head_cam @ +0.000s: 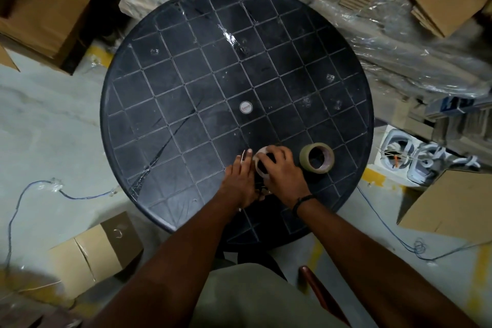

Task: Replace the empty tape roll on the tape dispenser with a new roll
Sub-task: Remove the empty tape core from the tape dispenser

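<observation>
On the round black grid-ribbed worktop [186,61], both hands work a tape dispenser [262,189].
Right hand [282,176] curls its grip round the pale, bare roll core [259,161]; left hand [239,184] lies alongside, fingers straight. Just right stands a glossy tan full tape roll [316,158].

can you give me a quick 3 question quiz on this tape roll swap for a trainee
1. True or false: the new tape roll is already mounted on the dispenser.
2. Which hand grips the empty core? A) left B) right
3. Fill in: the new roll lies on the round black ____.

Key: 1 false, it lies apart beside the right hand. 2 B; the left hand rests alongside. 3 table.
</observation>
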`<state>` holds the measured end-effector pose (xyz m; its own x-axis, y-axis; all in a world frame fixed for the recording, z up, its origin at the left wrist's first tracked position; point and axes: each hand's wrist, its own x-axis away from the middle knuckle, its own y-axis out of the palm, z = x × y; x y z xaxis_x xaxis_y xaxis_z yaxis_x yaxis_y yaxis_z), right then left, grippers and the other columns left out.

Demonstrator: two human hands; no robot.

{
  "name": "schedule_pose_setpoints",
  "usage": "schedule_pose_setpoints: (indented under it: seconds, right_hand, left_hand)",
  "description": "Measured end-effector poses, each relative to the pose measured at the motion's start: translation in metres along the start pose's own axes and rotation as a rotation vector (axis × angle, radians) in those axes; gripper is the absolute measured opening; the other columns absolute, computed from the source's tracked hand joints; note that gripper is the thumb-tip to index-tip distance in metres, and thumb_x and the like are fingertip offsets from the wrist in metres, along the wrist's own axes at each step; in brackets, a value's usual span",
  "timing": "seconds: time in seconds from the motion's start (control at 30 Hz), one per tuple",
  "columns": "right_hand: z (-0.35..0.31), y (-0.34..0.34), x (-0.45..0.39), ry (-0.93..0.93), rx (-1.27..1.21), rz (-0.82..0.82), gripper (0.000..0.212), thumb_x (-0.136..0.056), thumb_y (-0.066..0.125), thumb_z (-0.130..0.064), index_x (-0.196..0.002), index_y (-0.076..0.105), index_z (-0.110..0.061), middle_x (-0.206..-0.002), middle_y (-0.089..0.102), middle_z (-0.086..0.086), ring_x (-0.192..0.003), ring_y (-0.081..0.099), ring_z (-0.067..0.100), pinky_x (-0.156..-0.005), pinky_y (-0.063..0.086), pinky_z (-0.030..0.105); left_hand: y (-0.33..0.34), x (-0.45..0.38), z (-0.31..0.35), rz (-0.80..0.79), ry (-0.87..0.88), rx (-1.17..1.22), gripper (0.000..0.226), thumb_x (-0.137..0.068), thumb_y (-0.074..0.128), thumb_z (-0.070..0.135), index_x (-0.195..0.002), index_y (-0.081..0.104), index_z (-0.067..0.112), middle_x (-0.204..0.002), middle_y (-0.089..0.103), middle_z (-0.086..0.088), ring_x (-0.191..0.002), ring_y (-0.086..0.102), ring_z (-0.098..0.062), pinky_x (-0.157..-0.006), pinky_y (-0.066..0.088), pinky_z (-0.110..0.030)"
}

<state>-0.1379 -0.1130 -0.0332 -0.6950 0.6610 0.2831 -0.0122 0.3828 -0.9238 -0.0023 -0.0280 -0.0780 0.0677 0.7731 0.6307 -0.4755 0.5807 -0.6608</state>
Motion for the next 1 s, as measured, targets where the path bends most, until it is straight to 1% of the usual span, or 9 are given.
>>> schedule_pose_setpoints:
  seconds: [0.07, 0.17, 0.23, 0.37, 0.53, 0.7, 0.8, 0.9, 1.0]
  right_hand:
    - [0.004, 0.001, -0.002, 0.112, -0.094, 0.009, 0.066, -0.071, 0.081, -0.023, -0.129, 0.049, -0.030, -0.138, 0.044, 0.002, -0.126, 0.043, 0.028, -0.078, 0.061, 0.036]
    - [0.012, 0.003, -0.006, 0.276, -0.252, 0.024, 0.068, -0.068, 0.080, -0.032, -0.129, 0.048, -0.031, -0.134, 0.043, 0.003, -0.119, 0.047, 0.029, -0.089, 0.053, 0.035]
    - [0.013, 0.007, -0.005, 0.392, -0.383, 0.048, 0.067, -0.071, 0.078, -0.039, -0.131, 0.051, -0.029, -0.132, 0.045, 0.005, -0.115, 0.052, 0.030, -0.092, 0.052, 0.038]
    - [0.003, 0.020, 0.003, 0.505, -0.485, 0.005, 0.070, -0.075, 0.075, -0.050, -0.137, 0.051, -0.029, -0.134, 0.048, 0.007, -0.116, 0.058, 0.029, -0.096, 0.053, 0.041]
    - [0.000, 0.022, 0.004, 0.564, -0.517, 0.010, 0.071, -0.078, 0.074, -0.050, -0.141, 0.049, -0.029, -0.139, 0.048, 0.006, -0.121, 0.059, 0.029, -0.098, 0.052, 0.041]
    - [-0.006, 0.018, 0.000, 0.551, -0.475, -0.023, 0.070, -0.084, 0.069, -0.048, -0.146, 0.042, -0.028, -0.143, 0.044, 0.007, -0.121, 0.059, 0.031, -0.095, 0.050, 0.040]
    - [-0.008, 0.015, -0.004, 0.429, -0.359, -0.118, 0.076, -0.083, 0.071, -0.045, -0.148, 0.035, -0.030, -0.147, 0.036, 0.009, -0.127, 0.053, 0.031, -0.098, 0.053, 0.044]
    - [-0.016, 0.017, -0.003, 0.352, -0.236, -0.204, 0.085, -0.074, 0.082, -0.035, -0.143, 0.033, -0.031, -0.145, 0.035, 0.007, -0.123, 0.054, 0.033, -0.090, 0.057, 0.047]
    - [-0.022, 0.020, 0.000, 0.342, -0.201, -0.153, 0.079, -0.074, 0.080, -0.032, -0.139, 0.036, -0.030, -0.138, 0.039, 0.006, -0.118, 0.054, 0.033, -0.081, 0.058, 0.045]
  left_hand:
    - [-0.008, -0.004, -0.002, 0.039, 0.060, -0.044, 0.126, -0.079, 0.063, 0.071, -0.158, -0.014, 0.010, -0.166, -0.020, -0.015, -0.154, -0.012, -0.035, -0.126, 0.004, -0.053]
    - [-0.019, -0.012, 0.001, 0.133, 0.164, -0.123, 0.131, -0.075, 0.073, 0.060, -0.158, -0.012, 0.007, -0.168, -0.012, -0.015, -0.153, -0.021, -0.032, -0.124, -0.011, -0.054]
    - [-0.021, -0.016, 0.006, 0.176, 0.191, -0.064, 0.128, -0.070, 0.077, 0.055, -0.160, -0.003, 0.010, -0.169, 0.001, -0.012, -0.153, -0.021, -0.028, -0.121, -0.019, -0.051]
    - [-0.020, -0.015, 0.006, 0.227, 0.162, -0.043, 0.118, -0.065, 0.073, 0.064, -0.158, 0.021, 0.013, -0.165, 0.025, -0.008, -0.157, -0.006, -0.025, -0.122, -0.017, -0.052]
    - [-0.009, -0.007, 0.007, 0.304, 0.148, -0.109, 0.109, -0.068, 0.064, 0.070, -0.155, 0.029, 0.014, -0.161, 0.036, -0.004, -0.157, 0.007, -0.022, -0.125, -0.011, -0.052]
    - [-0.002, -0.008, 0.013, 0.337, 0.101, -0.091, 0.106, -0.069, 0.067, 0.063, -0.156, 0.026, 0.018, -0.163, 0.032, 0.000, -0.157, 0.007, -0.022, -0.126, 0.003, -0.052]
    - [0.001, -0.007, 0.001, 0.287, 0.085, -0.027, 0.116, -0.067, 0.061, 0.074, -0.159, 0.018, 0.018, -0.167, 0.022, 0.001, -0.157, -0.003, -0.021, -0.126, 0.001, -0.053]
    - [0.003, -0.003, -0.014, 0.242, 0.125, 0.026, 0.128, -0.061, 0.056, 0.086, -0.160, 0.012, 0.020, -0.168, 0.016, 0.002, -0.157, -0.009, -0.020, -0.126, -0.001, -0.053]
    - [0.005, -0.005, -0.016, 0.252, 0.115, 0.013, 0.122, -0.063, 0.063, 0.076, -0.160, 0.013, 0.020, -0.168, 0.016, 0.000, -0.156, -0.012, -0.018, -0.126, -0.001, -0.052]
